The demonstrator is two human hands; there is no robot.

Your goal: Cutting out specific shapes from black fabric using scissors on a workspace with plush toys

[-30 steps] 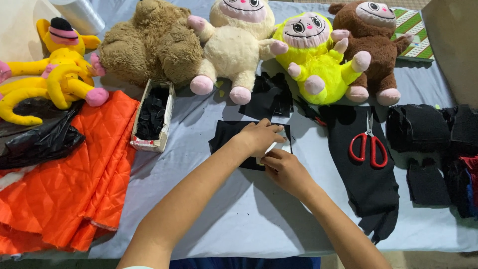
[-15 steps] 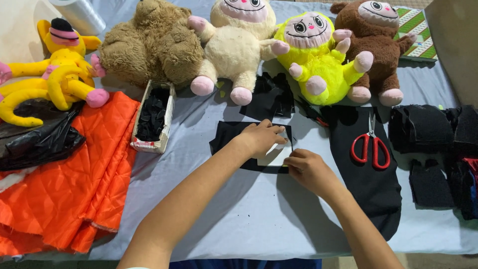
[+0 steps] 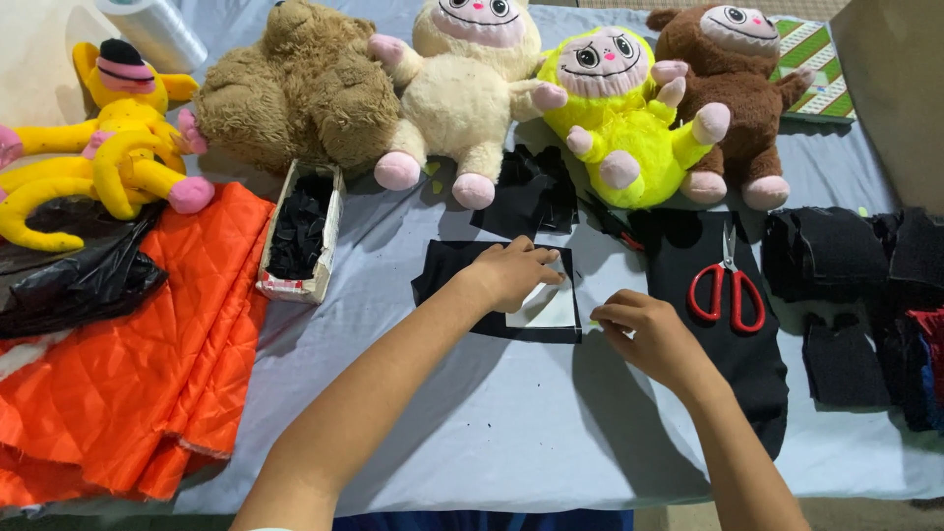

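Note:
My left hand [image 3: 516, 270] presses down on a white paper template [image 3: 546, 310] that lies on a flat piece of black fabric [image 3: 447, 270] in the middle of the table. My right hand [image 3: 644, 329] rests just right of the fabric's edge, fingers pinched together at something small; I cannot tell what it is. Red-handled scissors [image 3: 728, 290] lie on another black cloth [image 3: 737, 369] to the right of that hand.
Four plush toys, brown [image 3: 300, 93], cream [image 3: 472, 88], yellow-green [image 3: 619, 113] and dark brown [image 3: 733, 93], sit along the back. A small box of black pieces [image 3: 300, 236], orange quilted fabric [image 3: 128, 354], a yellow plush [image 3: 98, 147] and a black bag [image 3: 84, 280] are left. Black fabric stacks [image 3: 851, 261] are right.
My right hand has pulled away from the template and moved right and down off the black fabric. My left hand has stayed on the template.

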